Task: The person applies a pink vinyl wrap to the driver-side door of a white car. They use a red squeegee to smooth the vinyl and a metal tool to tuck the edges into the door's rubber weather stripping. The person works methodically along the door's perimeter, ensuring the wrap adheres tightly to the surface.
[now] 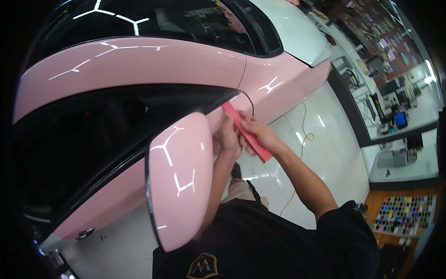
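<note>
My right hand (261, 134) is closed round a long flat red strip (239, 120), its thumb lying along the top. My left hand (227, 137) is closed against the other side of the strip, with its thumb at the edge; some of its fingers are hidden. The strip's far end touches the pink car body (274, 93) by the front corner of the dark side window (93, 116). Close to the left of my left hand juts the pink side mirror (183, 181), partly covering my left forearm.
The windscreen (195, 25) and a whitish bonnet (297, 30) lie beyond the pink pillar. A thin yellow hose (303, 135) crosses the pale tiled floor (334, 139). At the right are glass panes in dark frames (360, 125) and a board of colour swatches (406, 214).
</note>
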Available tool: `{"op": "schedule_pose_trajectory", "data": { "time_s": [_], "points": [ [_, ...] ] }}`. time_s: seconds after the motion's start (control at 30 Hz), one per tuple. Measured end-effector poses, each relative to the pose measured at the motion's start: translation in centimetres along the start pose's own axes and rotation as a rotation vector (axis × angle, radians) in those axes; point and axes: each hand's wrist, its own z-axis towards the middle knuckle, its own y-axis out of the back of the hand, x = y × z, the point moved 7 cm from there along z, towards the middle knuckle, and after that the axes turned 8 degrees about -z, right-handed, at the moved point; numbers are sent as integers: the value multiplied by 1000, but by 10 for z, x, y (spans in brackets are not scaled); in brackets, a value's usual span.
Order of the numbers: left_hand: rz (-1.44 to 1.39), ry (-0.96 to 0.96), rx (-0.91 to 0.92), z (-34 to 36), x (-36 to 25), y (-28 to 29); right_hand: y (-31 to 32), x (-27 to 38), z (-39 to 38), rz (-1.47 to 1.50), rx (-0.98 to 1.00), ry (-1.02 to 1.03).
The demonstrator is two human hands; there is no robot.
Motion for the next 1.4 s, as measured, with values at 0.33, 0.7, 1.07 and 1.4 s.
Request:
{"op": "schedule_pose_trajectory", "data": {
  "time_s": [0.33, 0.7, 1.07, 1.4],
  "points": [
    [119, -79, -412, -23, -3, -38, 22, -15, -33, 143, 289, -143],
    [220, -251, -342, 8, 22, -51, 92, 26, 5, -55, 455, -209],
    [409, -83, -544, 4, -8, -53, 96, 78, 46, -381, 532, -332],
    [347, -102, -514, -21, -19, -43, 70, 66, 49, -402, 563, -263]
  ]
}}
